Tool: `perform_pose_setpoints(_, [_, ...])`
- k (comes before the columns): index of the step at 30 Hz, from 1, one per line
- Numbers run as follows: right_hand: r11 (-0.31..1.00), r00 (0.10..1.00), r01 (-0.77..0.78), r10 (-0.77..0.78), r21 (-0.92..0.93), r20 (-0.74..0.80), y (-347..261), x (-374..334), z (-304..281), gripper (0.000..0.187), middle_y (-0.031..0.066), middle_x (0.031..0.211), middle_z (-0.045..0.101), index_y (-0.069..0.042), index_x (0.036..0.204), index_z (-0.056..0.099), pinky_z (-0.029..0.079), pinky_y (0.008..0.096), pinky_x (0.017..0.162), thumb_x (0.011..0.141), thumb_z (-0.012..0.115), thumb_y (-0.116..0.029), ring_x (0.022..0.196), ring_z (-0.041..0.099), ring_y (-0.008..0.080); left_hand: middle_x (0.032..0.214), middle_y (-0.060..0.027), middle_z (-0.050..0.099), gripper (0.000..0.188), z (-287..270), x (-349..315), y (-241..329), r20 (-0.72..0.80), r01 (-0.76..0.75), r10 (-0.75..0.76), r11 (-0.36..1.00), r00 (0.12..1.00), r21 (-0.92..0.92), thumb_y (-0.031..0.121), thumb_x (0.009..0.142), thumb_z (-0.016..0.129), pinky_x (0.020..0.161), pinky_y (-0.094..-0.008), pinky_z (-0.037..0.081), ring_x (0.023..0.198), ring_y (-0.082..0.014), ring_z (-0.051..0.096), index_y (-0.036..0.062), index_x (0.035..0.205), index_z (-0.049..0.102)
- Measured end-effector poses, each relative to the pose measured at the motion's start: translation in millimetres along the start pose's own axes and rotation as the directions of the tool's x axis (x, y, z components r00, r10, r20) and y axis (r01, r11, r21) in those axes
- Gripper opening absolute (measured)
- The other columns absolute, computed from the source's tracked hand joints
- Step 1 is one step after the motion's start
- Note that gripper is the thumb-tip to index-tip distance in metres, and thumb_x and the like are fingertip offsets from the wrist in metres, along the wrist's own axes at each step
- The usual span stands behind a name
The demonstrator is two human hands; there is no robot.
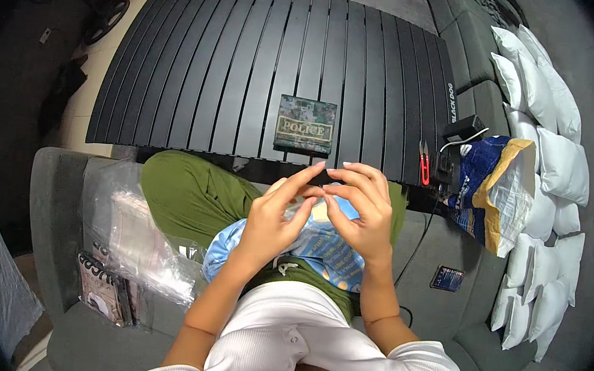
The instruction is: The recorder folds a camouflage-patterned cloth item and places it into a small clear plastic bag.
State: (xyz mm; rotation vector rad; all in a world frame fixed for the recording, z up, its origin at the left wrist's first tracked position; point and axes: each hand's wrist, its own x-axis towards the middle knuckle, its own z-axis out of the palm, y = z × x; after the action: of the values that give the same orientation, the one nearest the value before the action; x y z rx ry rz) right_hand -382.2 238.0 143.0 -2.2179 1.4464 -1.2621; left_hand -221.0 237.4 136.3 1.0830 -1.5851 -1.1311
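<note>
My left hand (pixel 276 216) and my right hand (pixel 365 217) are raised above my lap, fingertips almost meeting. On each hand the thumb and a finger come together in a pinch, while the index finger arches above. Whatever lies between the fingertips is too small to make out. Below them a light blue printed cloth or bag (pixel 330 249) with a pale yellow patch rests across my lap. Just beyond my fingertips, a square camouflage-patterned box (pixel 305 125) with a lettered band sits at the near side of the black slatted table (pixel 208 70).
Red-handled thread snips (pixel 424 165) lie at the table's right edge, beside a black adapter (pixel 464 128) with cable. A blue and tan bag (pixel 490 183) and white pillows (pixel 546 159) stand right. On the sofa are a phone (pixel 447 278), clear plastic packages (pixel 149 232) and spiral notebooks (pixel 102 288).
</note>
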Motion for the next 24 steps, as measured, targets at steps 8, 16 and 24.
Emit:
perform_pose_setpoints(8, [0.994, 0.998, 0.055, -0.052, -0.096, 0.034, 4, -2, 2, 0.010, 0.0040, 0.092, 0.065, -0.006, 0.072, 0.062, 0.042, 0.0363, 0.080, 0.063, 0.065, -0.004, 0.093, 0.057, 0.0242, 0.092, -0.0081, 0.066, 0.043, 3, -2, -4, 0.011, -0.012, 0.011, 0.998, 1.000, 0.057, 0.000, 0.079, 0.057, 0.072, -0.0248, 0.047, 0.084, -0.0127, 0.064, 0.0061, 0.121, 0.052])
perform_pose_setpoints(16, [0.995, 0.995, -0.073, 0.067, -0.069, -0.080, 20, -2, -6, 0.011, 0.0082, 0.088, 0.064, -0.001, 0.074, 0.062, 0.045, 0.0331, 0.077, 0.064, 0.063, 0.002, 0.088, 0.058, 0.0236, 0.091, -0.0076, 0.066, 0.039, -4, -4, -9, -0.032, 0.162, -0.166, 0.982, 0.986, -0.097, -0.001, 0.081, 0.057, 0.076, -0.0217, 0.045, 0.084, -0.0074, 0.059, 0.0014, 0.119, 0.051])
perform_pose_setpoints(24, [1.000, 0.999, 0.021, -0.021, -0.005, -0.025, 0, 3, -5, 0.015, 0.0070, 0.090, 0.065, -0.004, 0.079, 0.067, 0.045, 0.0330, 0.077, 0.064, 0.068, -0.002, 0.089, 0.057, 0.0228, 0.096, -0.0084, 0.063, 0.042, -3, -4, -16, 0.002, 0.229, -0.240, 0.922, 0.971, -0.311, -0.001, 0.082, 0.059, 0.079, -0.0231, 0.045, 0.091, -0.0109, 0.059, 0.0000, 0.122, 0.047])
